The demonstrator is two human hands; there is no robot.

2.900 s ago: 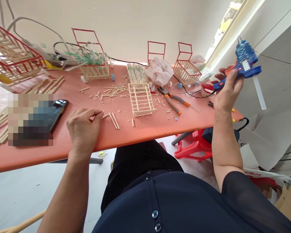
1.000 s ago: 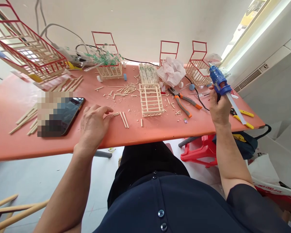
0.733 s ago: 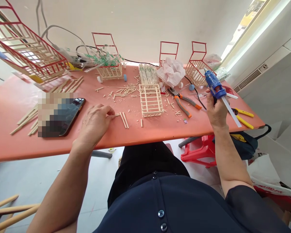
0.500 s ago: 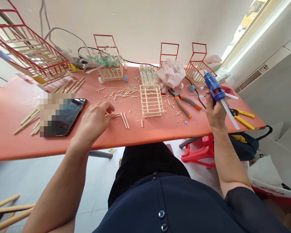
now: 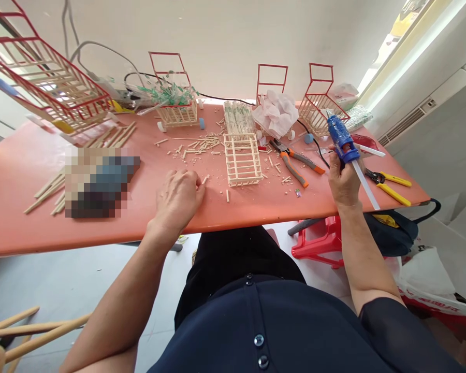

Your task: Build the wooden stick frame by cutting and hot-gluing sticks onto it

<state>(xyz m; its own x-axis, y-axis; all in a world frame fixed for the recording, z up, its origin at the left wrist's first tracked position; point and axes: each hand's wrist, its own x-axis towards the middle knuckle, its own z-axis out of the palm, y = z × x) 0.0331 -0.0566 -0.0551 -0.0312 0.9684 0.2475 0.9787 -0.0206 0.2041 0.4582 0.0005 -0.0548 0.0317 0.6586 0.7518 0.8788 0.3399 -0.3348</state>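
Note:
My left hand (image 5: 180, 197) rests low over the table with curled fingers closed at a short wooden stick (image 5: 205, 179), whose pale tip shows beside the index finger; the rest is hidden under the hand. My right hand (image 5: 345, 181) is wrapped round a blue hot glue gun (image 5: 339, 135), its nozzle pointing up and away, a white glue stick (image 5: 367, 185) coming out of its rear. Between the hands stands a small lattice basket of pale sticks (image 5: 243, 159). A lone short stick (image 5: 228, 196) lies just in front of it.
Orange-handled pliers (image 5: 291, 161) and yellow-handled wire strippers (image 5: 390, 187) lie to the right. Cart models with red handles (image 5: 176, 111) line the back. Stick offcuts (image 5: 202, 145) litter the orange table (image 5: 140, 233). A blurred dark phone (image 5: 108, 186) lies left, beside longer sticks (image 5: 48, 191).
My left hand has moved right, over the spot where two loose sticks lay, and its fingers have closed there. My right hand keeps the glue gun in nearly the same place.

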